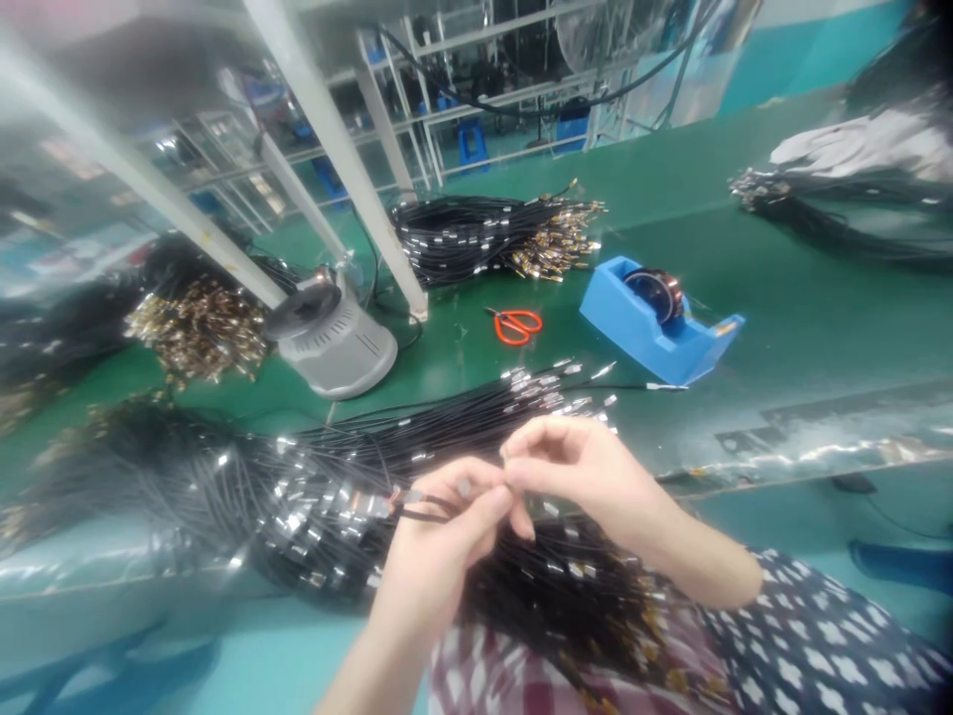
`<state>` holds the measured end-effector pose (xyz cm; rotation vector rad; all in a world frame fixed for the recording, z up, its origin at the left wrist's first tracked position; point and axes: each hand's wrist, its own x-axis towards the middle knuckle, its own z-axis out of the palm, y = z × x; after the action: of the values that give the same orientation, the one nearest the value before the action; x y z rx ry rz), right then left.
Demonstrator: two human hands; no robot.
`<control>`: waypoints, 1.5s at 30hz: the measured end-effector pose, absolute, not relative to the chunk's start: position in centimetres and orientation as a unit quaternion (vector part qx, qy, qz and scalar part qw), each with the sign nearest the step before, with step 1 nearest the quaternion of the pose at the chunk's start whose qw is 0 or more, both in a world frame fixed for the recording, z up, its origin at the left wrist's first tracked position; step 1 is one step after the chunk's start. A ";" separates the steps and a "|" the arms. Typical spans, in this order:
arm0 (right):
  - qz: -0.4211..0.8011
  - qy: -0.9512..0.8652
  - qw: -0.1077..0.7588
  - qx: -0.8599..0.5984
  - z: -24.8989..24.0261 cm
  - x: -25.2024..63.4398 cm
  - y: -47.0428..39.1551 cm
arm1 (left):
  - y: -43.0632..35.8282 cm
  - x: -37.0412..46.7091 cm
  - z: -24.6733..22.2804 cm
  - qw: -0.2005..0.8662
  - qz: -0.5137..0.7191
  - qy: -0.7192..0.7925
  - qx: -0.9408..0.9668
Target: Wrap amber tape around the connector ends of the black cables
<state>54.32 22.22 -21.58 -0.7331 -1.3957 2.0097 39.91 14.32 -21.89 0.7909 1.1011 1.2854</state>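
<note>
My left hand [454, 526] is closed around a thin black cable [428, 506], its thumb and forefinger pinched together. My right hand [573, 462] meets it at the fingertips, also pinched; whatever lies between those fingers is too small to make out. Under and around both hands spreads a large heap of black cables [298, 516] with white labels. Just beyond them, more cables [462, 417] lie with their metal ends toward the right. A lone cable end [666, 386] sticks out past that bundle.
Red-handled scissors [519, 326] lie beyond the hands, beside a blue tape dispenser [647, 318]. A grey device with a black top [339, 343] stands left, near a white post [357, 169]. Further cable bundles [483, 238] sit at the back, with others [841, 214] at far right.
</note>
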 end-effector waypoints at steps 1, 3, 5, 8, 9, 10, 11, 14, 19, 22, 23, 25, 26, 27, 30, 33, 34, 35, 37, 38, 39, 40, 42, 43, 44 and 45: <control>0.765 -0.515 0.277 -0.267 -21.7 54.3 22.5 | 14.4 39.6 -22.0 0.613 0.543 0.458 0.346; 0.785 -0.506 0.269 -0.234 -21.9 54.2 22.9 | 14.7 38.8 -22.3 0.659 0.517 0.420 0.348; 0.795 -0.508 0.274 -0.187 -22.1 54.1 23.2 | 14.9 38.1 -22.4 0.699 0.496 0.384 0.343; 0.776 -0.547 0.276 -0.149 -22.4 54.3 23.6 | 15.1 37.7 -22.2 0.724 0.476 0.365 0.340; 0.769 -0.560 0.272 -0.145 -22.5 54.5 23.7 | 15.1 37.7 -22.1 0.723 0.472 0.369 0.343; 0.761 -0.569 0.273 -0.149 -22.7 54.8 23.8 | 15.1 37.8 -22.0 0.718 0.470 0.376 0.350; 0.753 -0.572 0.282 -0.162 -22.7 55.0 23.9 | 15.1 38.0 -21.9 0.708 0.470 0.387 0.359; 0.716 -0.578 0.325 -0.217 -22.8 55.5 24.0 | 15.2 38.4 -21.8 0.673 0.484 0.417 0.374; 0.688 -0.604 0.311 -0.254 -22.3 54.8 23.6 | 15.5 38.7 -22.5 0.661 0.503 0.414 0.372; 0.673 -0.624 0.295 -0.267 -22.0 54.1 23.5 | 15.4 38.8 -22.9 0.650 0.504 0.427 0.375; 0.665 -0.633 0.293 -0.268 -21.9 53.9 23.6 | 15.3 38.8 -22.9 0.643 0.505 0.438 0.373; 0.651 -0.647 0.291 -0.269 -21.8 53.7 23.5 | 15.2 38.9 -23.0 0.609 0.499 0.484 0.382; 0.645 -0.651 0.290 -0.274 -21.8 53.8 23.5 | 15.2 39.0 -22.9 0.582 0.493 0.512 0.395; 0.640 -0.656 0.287 -0.278 -21.8 53.8 23.4 | 15.3 39.0 -22.8 0.556 0.484 0.537 0.410; 0.610 -0.670 0.300 -0.298 -21.9 55.0 23.6 | 15.3 39.1 -22.5 0.506 0.465 0.583 0.433; 0.502 -0.697 0.348 -0.376 -21.8 58.5 26.1 | 15.1 38.8 -22.7 0.477 0.457 0.629 0.410; 0.432 -0.704 0.378 -0.417 -21.6 60.2 27.5 | 15.1 38.6 -23.0 0.478 0.442 0.652 0.389; 0.354 -0.703 0.400 -0.469 -21.2 62.1 29.1 | 15.0 38.5 -23.3 0.477 0.444 0.661 0.372; 0.199 -0.696 0.377 -0.578 -20.1 65.8 32.2 | 15.0 38.2 -23.9 0.488 0.443 0.664 0.353; 0.163 -0.688 0.363 -0.607 -19.6 67.5 33.7 | 15.0 38.1 -24.2 0.489 0.438 0.668 0.351; 0.138 -0.685 0.350 -0.624 -19.1 68.8 35.0 | 15.1 38.0 -24.4 0.492 0.430 0.670 0.354; 0.121 -0.686 0.329 -0.637 -18.7 69.8 36.0 | 15.2 38.0 -24.6 0.493 0.419 0.672 0.360; 0.117 -0.703 0.283 -0.642 -18.3 70.8 37.3 | 15.3 37.9 -24.7 0.498 0.400 0.674 0.371; 0.123 -0.713 0.261 -0.639 -18.2 70.9 37.7 | 15.3 37.9 -24.7 0.500 0.394 0.674 0.376; 0.133 -0.721 0.243 -0.635 -18.3 70.9 37.9 | 15.3 37.9 -24.8 0.502 0.390 0.673 0.378; 0.146 -0.728 0.230 -0.629 -18.3 70.8 38.1 | 15.3 38.0 -24.8 0.503 0.389 0.673 0.377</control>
<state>70.77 38.07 -18.32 -1.7313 -2.0026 0.4020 37.95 15.30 -24.76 0.9111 1.6266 0.9409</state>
